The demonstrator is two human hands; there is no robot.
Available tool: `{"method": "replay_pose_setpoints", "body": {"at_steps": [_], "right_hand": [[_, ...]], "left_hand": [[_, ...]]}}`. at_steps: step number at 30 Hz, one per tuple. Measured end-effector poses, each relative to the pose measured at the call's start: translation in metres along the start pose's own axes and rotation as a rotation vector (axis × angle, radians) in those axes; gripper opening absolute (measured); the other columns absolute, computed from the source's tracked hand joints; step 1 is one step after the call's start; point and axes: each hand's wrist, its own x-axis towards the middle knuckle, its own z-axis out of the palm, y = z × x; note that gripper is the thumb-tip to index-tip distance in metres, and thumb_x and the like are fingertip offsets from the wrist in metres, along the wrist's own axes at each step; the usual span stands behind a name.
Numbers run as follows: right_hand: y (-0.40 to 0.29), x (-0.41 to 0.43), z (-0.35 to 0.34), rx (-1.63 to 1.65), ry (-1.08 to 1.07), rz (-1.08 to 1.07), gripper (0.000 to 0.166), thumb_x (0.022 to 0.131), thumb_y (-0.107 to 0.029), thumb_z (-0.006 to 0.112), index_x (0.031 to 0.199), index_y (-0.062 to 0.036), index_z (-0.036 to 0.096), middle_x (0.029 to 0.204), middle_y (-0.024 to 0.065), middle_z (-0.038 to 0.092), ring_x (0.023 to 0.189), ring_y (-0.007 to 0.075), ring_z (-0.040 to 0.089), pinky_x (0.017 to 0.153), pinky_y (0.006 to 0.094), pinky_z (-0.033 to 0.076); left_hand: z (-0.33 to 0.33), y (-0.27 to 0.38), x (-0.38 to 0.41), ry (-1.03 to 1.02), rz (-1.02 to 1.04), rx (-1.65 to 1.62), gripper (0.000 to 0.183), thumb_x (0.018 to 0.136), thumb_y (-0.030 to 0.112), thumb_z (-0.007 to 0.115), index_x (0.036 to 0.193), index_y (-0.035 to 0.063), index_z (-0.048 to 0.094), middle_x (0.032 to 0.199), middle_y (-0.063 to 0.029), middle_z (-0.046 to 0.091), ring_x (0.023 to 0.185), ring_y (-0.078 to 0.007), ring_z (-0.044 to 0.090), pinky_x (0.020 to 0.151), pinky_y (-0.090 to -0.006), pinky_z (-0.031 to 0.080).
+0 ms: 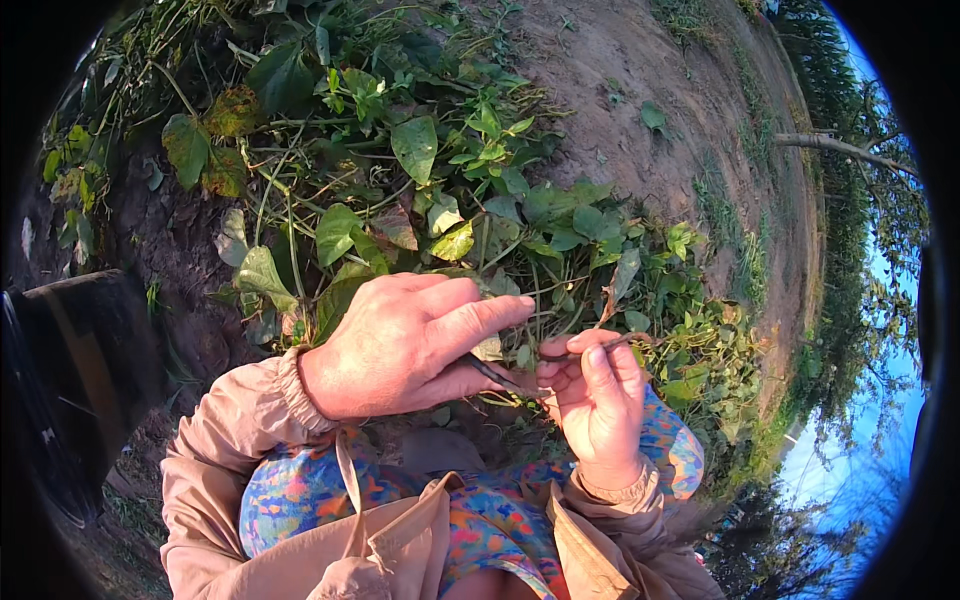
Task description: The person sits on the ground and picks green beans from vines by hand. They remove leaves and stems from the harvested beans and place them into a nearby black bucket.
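Note:
Over the bean plants (415, 146), my left hand (409, 341) is closed around a thin dark stem or pod (499, 375), whose end points towards my right hand. My right hand (600, 390) pinches a thin brownish stem or dry pod (611, 343) between thumb and fingers, with a dry curled leaf (624, 276) just beyond it. The two hands are close together. Whether both dark pieces belong to one plant, I cannot tell. Both sleeves are tan, and a patterned colourful garment (300, 487) covers my knees below the hands.
A dark bucket-like container (94, 360) stands at the far left. Bare soil (600, 90) runs beyond the plants, with grass at its edge. More low bean foliage (690, 367) lies right of my right hand. A tree branch (840, 144) and trees are at the right rim.

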Motion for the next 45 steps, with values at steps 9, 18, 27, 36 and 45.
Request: {"method": "replay_pose_setpoints", "body": {"at_steps": [9, 18, 27, 36, 45], "right_hand": [[-0.004, -0.031, 0.022, -0.595, -0.108, -0.546, 0.012, 0.084, 0.003, 0.065, 0.096, 0.0022, 0.063, 0.095, 0.0140, 0.069, 0.087, 0.0214, 0.065, 0.077, 0.0308, 0.051], [0.018, -0.025, 0.014, -0.053, 0.006, -0.101, 0.019, 0.096, -0.005, 0.044, 0.111, 0.0021, 0.053, 0.093, 0.0065, 0.053, 0.084, 0.0128, 0.051, 0.081, 0.0283, 0.045], [0.030, -0.018, 0.006, -0.180, -0.047, 0.082, 0.024, 0.092, -0.005, 0.061, 0.116, -0.0028, 0.059, 0.096, 0.0009, 0.060, 0.087, 0.0062, 0.055, 0.075, 0.0216, 0.045], [-0.015, -0.024, 0.003, 0.379, 0.140, -0.125, 0.023, 0.103, -0.024, 0.039, 0.094, -0.0047, 0.049, 0.089, 0.0118, 0.054, 0.075, 0.0145, 0.048, 0.072, 0.0282, 0.042], [-0.101, -0.027, -0.049, 0.513, 0.222, -0.413, 0.033, 0.105, -0.033, 0.024, 0.107, -0.0050, 0.039, 0.066, 0.0046, 0.045, 0.045, 0.0143, 0.043, 0.042, 0.0295, 0.044]], "left_hand": [[0.028, 0.014, -0.006, -0.262, -0.099, -0.193, 0.019, 0.078, 0.019, 0.071, 0.077, 0.0079, 0.055, 0.071, -0.0065, 0.057, 0.061, -0.0283, 0.059, 0.052, -0.0374, 0.047], [0.020, -0.001, -0.028, -0.408, -0.588, -0.606, 0.085, 0.078, -0.002, 0.053, 0.150, 0.0017, 0.007, 0.078, -0.0086, 0.055, 0.068, -0.0202, 0.055, 0.068, -0.0296, 0.046], [0.030, 0.019, 0.009, -0.638, -0.572, -0.798, 0.092, 0.073, -0.013, 0.044, 0.152, 0.0066, 0.001, 0.121, -0.0145, 0.055, 0.086, -0.0174, 0.056, 0.072, -0.0265, 0.045], [0.018, -0.098, 0.127, -0.105, -0.236, 0.427, 0.037, 0.079, 0.019, 0.069, 0.110, 0.0022, 0.058, 0.113, -0.0113, 0.057, 0.106, -0.0300, 0.053, 0.093, -0.0393, 0.042], [0.083, -0.116, 0.097, -0.981, -0.196, 0.573, 0.047, 0.083, 0.043, 0.063, 0.113, 0.0072, 0.061, 0.117, -0.0132, 0.057, 0.114, -0.0335, 0.050, 0.103, -0.0443, 0.035]]}}
